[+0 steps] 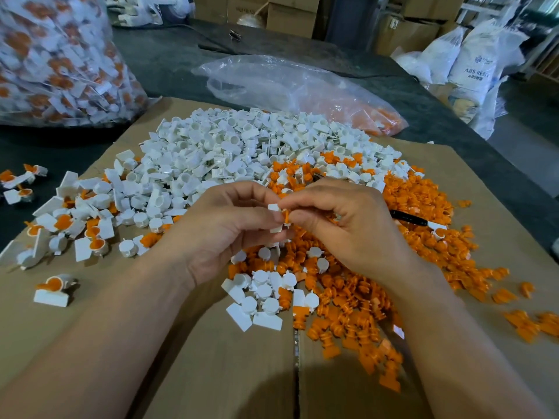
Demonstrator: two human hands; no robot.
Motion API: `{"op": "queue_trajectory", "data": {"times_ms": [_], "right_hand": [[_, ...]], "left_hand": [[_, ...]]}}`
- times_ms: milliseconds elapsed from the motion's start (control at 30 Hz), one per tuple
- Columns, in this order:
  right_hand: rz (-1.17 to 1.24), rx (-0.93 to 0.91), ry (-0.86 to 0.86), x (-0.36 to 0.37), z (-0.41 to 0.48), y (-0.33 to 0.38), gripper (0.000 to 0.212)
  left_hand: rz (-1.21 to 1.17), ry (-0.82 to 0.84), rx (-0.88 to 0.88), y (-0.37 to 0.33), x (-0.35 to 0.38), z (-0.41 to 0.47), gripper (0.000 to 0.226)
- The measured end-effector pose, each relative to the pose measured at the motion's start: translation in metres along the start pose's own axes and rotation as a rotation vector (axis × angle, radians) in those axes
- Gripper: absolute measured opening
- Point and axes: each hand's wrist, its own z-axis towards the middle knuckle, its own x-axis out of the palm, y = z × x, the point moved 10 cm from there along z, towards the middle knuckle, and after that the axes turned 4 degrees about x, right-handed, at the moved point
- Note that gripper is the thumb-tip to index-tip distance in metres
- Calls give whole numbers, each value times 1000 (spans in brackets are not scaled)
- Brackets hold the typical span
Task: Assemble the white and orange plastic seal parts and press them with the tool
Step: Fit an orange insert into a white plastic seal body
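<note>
Cardboard sheet (230, 373), left grip (223, 234) and right grip (348, 225) pinched on white-orange seal part (276, 208), sack (475, 71) reading ABS RESIN

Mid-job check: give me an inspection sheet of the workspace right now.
Surface: flattened brown cardboard sheet on a dark table.
Job's things: pile of white plastic parts; pile of orange plastic parts; black-handled tool on the orange pile; assembled seals at left.
Clutter: clear plastic bag; large bag of finished seals.
Hands: left hand and right hand both pinch one white-and-orange seal piece.
Cables: black cable on the table's far side.
Surroundings: cardboard boxes, white sacks.
</note>
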Motion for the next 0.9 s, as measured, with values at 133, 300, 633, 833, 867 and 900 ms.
{"op": "queue_trajectory", "data": {"times_ms": [133,300,633,833,867,900], "right_hand": [[51,29,-20,0,0,-2,29],[66,12,-78,-3,-1,0,27],[37,-27,-144,-9,-1,4,24],[27,-57,-143,-9,-1,6,25],[19,-64,-143,-9,-1,7,25],[16,-68,-142,-9,-1,7,25]], "left_hand": [[14,-72,63,-5,-6,1,18],[14,-125,83,-6,-8,-1,13],[8,-142,108,-10,-9,-2,9],[7,-150,122,-11,-10,-2,9],[11,-156,127,-11,-11,-2,9],[17,-163,133,-12,-11,-2,9]]}}
